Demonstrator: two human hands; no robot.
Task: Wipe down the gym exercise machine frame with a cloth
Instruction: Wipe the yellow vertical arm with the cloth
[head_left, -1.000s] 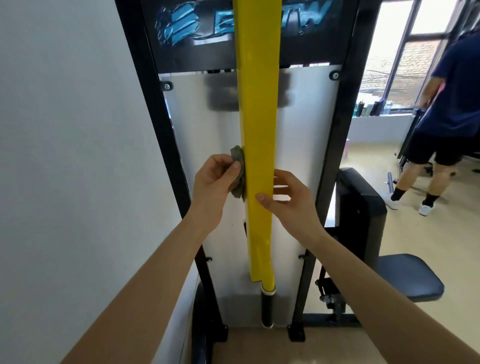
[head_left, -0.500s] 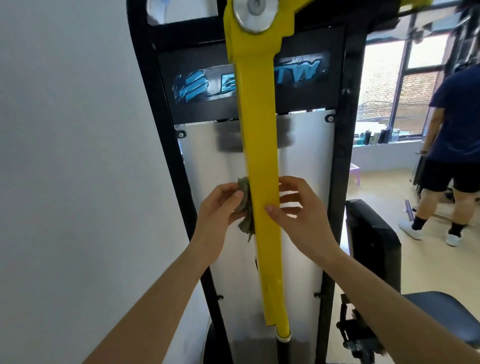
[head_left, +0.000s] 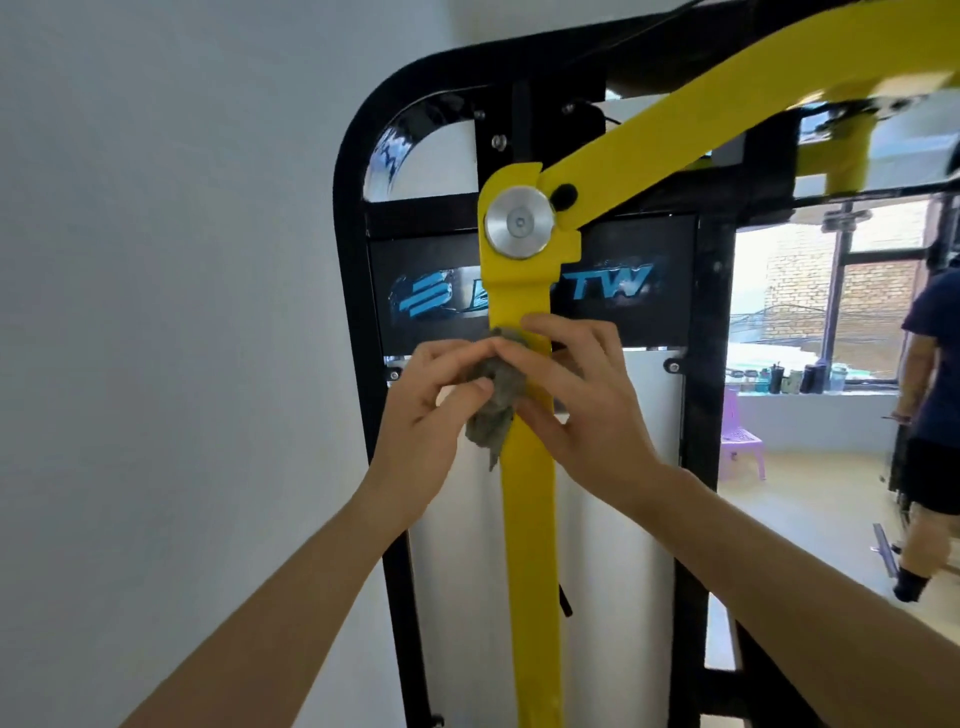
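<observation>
Progress: mid-task, by my judgement. Crumpled grey-green cloth (head_left: 496, 402) sits on the left edge of the yellow painted steel arm (head_left: 530, 519), just below the round silver pivot cap (head_left: 519, 222). The black tubular frame (head_left: 353, 260) around it likely remains to wipe. Left hand (head_left: 431, 415): fingers curled, thumb pinching the cloth. Right hand (head_left: 576, 400): lies across the arm's face, forefinger and thumb touching the cloth; whether pinching, cannot tell
</observation>
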